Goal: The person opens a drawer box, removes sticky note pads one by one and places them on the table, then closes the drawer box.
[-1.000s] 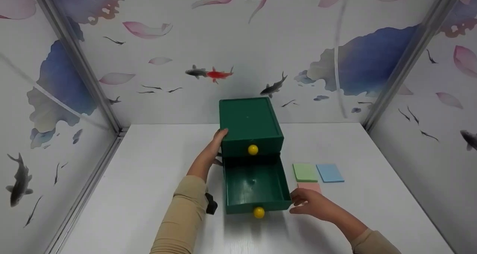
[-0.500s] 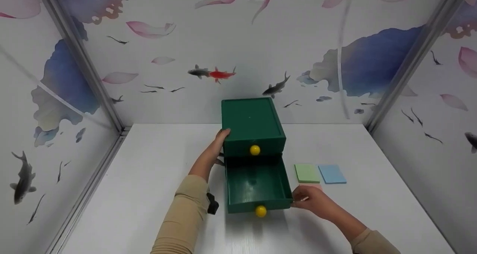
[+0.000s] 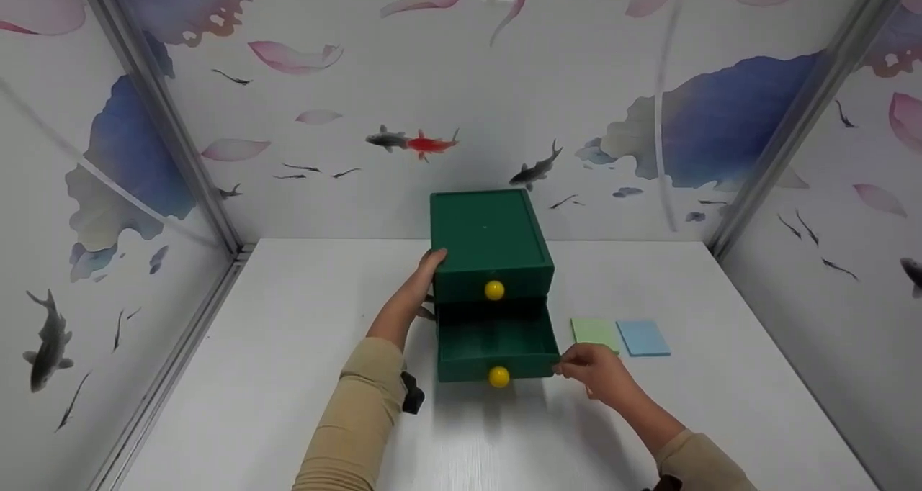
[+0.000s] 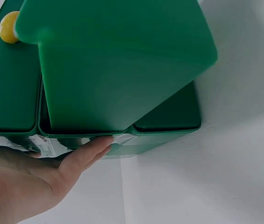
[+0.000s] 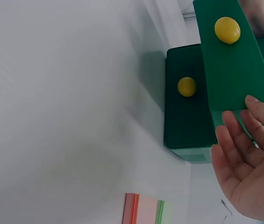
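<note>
Right grip (image 3: 596, 371) apparently on drawer (image 3: 464, 371), now further in.

White table (image 3: 310, 296) — drawer cabinet (image 3: 490, 230), probably paper pads (image 3: 643, 338).

Solid dark green and bright yellow, set against white.
Plain green across the drawer cabinet (image 3: 486, 228) and the drawer (image 3: 468, 371), yellow on the round knobs (image 3: 494, 290); unpatterned too on the paper squares, with a light green pad (image 3: 592, 332), a light blue pad (image 3: 643, 338) and a pink pad (image 5: 146, 210). White over the tabletop (image 3: 324, 289), tan over the sleeves (image 3: 349, 415), grey along the posts (image 3: 162, 109). White again on the walls (image 3: 482, 73), printed with pink petals (image 3: 292, 57), blue-to-grey leaf shapes (image 3: 727, 120), dark grey fish (image 3: 536, 171) and a red fish (image 3: 430, 145).
</note>
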The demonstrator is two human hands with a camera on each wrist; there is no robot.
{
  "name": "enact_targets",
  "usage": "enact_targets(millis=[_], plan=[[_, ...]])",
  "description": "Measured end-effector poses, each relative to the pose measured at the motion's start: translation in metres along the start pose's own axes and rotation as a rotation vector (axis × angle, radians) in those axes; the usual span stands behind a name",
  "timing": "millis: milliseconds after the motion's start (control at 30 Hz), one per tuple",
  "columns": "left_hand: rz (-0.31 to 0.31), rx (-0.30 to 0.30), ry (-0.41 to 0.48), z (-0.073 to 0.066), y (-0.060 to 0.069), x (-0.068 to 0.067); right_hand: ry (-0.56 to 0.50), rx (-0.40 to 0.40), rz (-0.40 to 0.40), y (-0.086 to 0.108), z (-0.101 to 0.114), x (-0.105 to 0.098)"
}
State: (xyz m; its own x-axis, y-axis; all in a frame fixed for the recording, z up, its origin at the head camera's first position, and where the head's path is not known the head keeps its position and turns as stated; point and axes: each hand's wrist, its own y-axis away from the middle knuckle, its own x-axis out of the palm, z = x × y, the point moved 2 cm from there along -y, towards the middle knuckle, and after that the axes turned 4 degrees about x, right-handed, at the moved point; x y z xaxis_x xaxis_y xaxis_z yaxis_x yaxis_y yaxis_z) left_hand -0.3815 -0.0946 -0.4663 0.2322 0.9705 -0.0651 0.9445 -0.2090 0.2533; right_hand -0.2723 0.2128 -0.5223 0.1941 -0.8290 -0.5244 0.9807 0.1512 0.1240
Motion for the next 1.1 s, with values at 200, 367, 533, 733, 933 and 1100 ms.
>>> enact_targets(millis=[200,367,533,733,933,1100], plan=[[0.003,-0.009,0.004,-0.001,-0.001,0.001,-0.086,-0.003,-0.066,-0.007,0.002,0.002],[-0.005,-0.014,0.009,-0.001,0.000,0.000,-0.145,0.014,-0.139,-0.014,0.002,0.007],[-0.007,-0.016,0.004,0.000,0.000,0.001,-0.160,0.001,-0.207,-0.020,0.001,0.011],[-0.003,-0.036,-0.002,-0.002,-0.002,0.001,-0.136,0.026,-0.313,-0.028,0.001,0.018],[-0.005,-0.039,0.001,-0.002,-0.002,0.001,-0.160,0.047,-0.380,-0.035,0.004,0.025],[-0.005,-0.043,0.008,-0.001,-0.002,0.000,-0.185,0.040,-0.425,-0.041,0.005,0.032]])
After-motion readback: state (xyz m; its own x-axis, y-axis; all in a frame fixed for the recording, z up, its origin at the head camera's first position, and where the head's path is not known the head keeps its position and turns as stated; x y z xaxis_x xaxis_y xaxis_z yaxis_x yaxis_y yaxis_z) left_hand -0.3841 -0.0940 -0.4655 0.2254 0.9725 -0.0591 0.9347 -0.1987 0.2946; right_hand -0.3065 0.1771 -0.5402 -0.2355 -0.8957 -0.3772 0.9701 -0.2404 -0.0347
